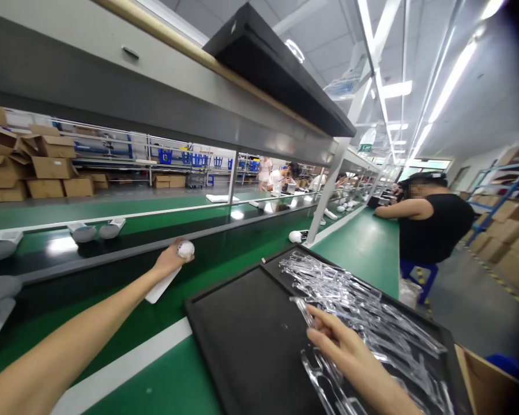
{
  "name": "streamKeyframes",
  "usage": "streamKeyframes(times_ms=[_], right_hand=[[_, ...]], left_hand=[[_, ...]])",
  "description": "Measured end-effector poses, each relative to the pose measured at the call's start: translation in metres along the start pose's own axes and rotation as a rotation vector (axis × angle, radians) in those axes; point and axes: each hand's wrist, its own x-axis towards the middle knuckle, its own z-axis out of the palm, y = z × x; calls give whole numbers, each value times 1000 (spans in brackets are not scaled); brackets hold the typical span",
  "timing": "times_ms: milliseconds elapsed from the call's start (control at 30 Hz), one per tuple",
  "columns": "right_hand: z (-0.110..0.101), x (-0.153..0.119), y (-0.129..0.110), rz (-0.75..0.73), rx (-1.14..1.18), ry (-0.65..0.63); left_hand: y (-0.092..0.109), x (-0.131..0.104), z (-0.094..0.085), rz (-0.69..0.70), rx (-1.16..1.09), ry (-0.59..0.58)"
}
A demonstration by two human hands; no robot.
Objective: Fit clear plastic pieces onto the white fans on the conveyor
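My left hand (169, 259) reaches out over the green bench and is closed around a white device with a rounded head (185, 249). A flat white part of it (164, 286) shows below the hand. My right hand (343, 344) is above a black tray (246, 328), its thumb and fingers pinching a clear plastic piece (303, 311). Under and beyond that hand lies a heap of similar clear plastic pieces (354, 294), filling the tray's right compartment. Exact outlines of the pieces blur together.
Several white and grey devices (84, 231) lie along the dark conveyor belt (211, 225) at left. A metal upright (328, 193) rises behind the tray, and a shelf beam (177, 98) hangs overhead. A co-worker in black (436, 225) sits at right.
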Motion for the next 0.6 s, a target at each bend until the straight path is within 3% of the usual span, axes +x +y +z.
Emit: streamKeyframes(times_ms=[100,167,233,400,600], right_hand=[[22,6,-62,-47,172,-114],[44,6,-103,-156,185,-163],[68,3,-136,-288,165,-173],[113,-16,-184,-420,81,-131],[141,-34,-198,-477,95,49]], left_hand=[[27,-32,-27,96,-547,-32],[49,-60,-37,89,-1013,-85],[66,-88,-42,50,-1280,-137],[86,-131,-53,47,-1446,-129],[88,-149,-75,81,-1513,-45]])
